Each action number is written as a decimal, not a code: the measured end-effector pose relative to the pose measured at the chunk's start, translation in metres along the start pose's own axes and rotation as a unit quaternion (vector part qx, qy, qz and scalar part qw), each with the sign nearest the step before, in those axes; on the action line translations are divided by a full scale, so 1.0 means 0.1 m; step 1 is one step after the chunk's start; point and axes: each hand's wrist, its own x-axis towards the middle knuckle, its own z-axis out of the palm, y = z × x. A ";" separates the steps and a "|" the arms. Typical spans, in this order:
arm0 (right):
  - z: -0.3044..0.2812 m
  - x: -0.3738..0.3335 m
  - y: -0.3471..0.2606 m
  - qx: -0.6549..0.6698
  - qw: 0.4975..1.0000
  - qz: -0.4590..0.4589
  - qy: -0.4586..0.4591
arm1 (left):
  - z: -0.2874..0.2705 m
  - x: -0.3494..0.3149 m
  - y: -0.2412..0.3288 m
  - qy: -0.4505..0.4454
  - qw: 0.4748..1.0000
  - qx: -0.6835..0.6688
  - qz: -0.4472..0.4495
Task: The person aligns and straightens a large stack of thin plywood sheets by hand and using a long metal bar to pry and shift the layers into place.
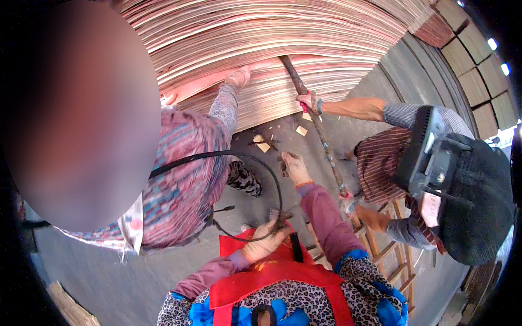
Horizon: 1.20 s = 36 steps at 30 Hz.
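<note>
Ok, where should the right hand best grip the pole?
Probably the middle of the pole, from the left: it is slim and exposed there, between the co-worker's upper hand and lower hand, and the right hand is on that side. The top end meets the stack, leaving less room.

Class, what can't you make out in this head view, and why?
Head view:
Left co-worker: head covered by a blurred oval.
Sheet stack: cut off by the upper edge.
Right co-worker: face mostly hidden by the black cap.
Wearer's left hand: whether it grips the black cable; they overlap.
</note>
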 end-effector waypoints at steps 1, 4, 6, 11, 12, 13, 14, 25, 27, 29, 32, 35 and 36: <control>0.04 0.11 0.01 -0.005 1.000 -0.009 -0.001 | -0.03 0.01 -0.07 0.027 0.998 0.056 0.030; 0.15 0.42 -0.02 -0.027 0.999 0.026 -0.032 | -0.09 0.03 -0.24 0.082 0.990 -0.082 -0.080; 0.24 0.64 -0.04 -0.030 0.996 0.044 -0.074 | -0.13 0.04 -0.32 0.110 0.931 -0.278 -0.210; 0.43 1.25 0.01 0.013 0.998 -0.016 -0.066 | -0.24 0.15 -0.48 0.193 0.875 -0.310 -0.318; 0.45 1.34 -0.03 0.029 0.997 -0.027 -0.060 | -0.29 0.18 -0.50 0.204 0.891 -0.282 -0.292; 0.43 1.41 -0.07 0.053 0.993 -0.058 -0.088 | -0.30 0.25 -0.51 0.216 0.886 -0.281 -0.299; 0.37 1.48 -0.13 0.037 0.994 -0.053 -0.083 | -0.31 0.34 -0.52 0.228 0.881 -0.281 -0.305; 0.28 1.80 -0.14 0.007 0.996 -0.005 -0.093 | -0.44 0.81 -0.51 0.303 0.821 -0.368 -0.315; 0.36 1.80 -0.10 -0.011 0.996 0.006 -0.087 | -0.48 0.83 -0.59 0.297 0.832 -0.341 -0.322; 0.45 1.65 -0.06 0.013 0.995 0.023 -0.098 | -0.47 0.79 -0.77 0.310 0.838 -0.317 -0.317; 0.36 1.60 0.08 -0.038 0.996 0.026 -0.081 | -0.48 0.87 -1.00 0.320 0.846 -0.307 -0.295; 0.31 1.47 0.14 -0.025 0.998 0.001 -0.060 | -0.33 0.65 -1.77 0.299 0.891 -0.081 -0.332; 0.24 1.47 0.13 0.006 0.999 0.010 -0.036 | -0.28 0.63 -1.84 0.273 0.901 0.017 -0.336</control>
